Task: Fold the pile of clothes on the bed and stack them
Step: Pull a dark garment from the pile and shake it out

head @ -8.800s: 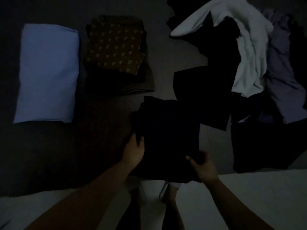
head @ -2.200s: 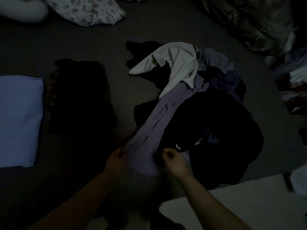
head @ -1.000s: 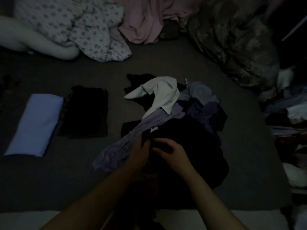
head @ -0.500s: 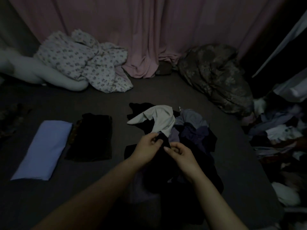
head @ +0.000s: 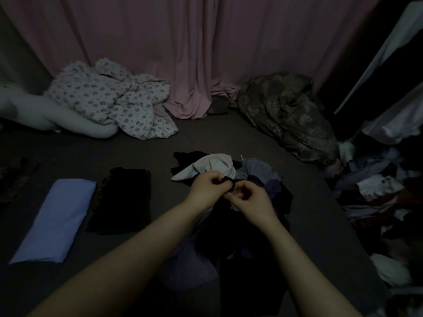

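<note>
Both hands are raised over the pile of unfolded clothes (head: 258,177) in the middle of the dark bed. My left hand (head: 207,187) and my right hand (head: 250,201) grip the top edge of a black garment (head: 229,227), which hangs down between my forearms. A white piece (head: 212,167) and greyish-purple pieces lie on top of the pile behind my hands. To the left lie a folded light blue cloth (head: 55,218) and a folded dark stack (head: 124,200).
A pink curtain (head: 183,53) closes the back. A floral blanket (head: 109,99) and a pale pillow (head: 45,113) lie back left, a dark patterned quilt (head: 288,115) back right. More loose clothes (head: 377,197) are heaped off the bed's right edge.
The folded black garment went onto the dark stack. My hands pulled at a purple piece, then took hold of a black garment and lifted it; my view tilted up toward the curtain.
</note>
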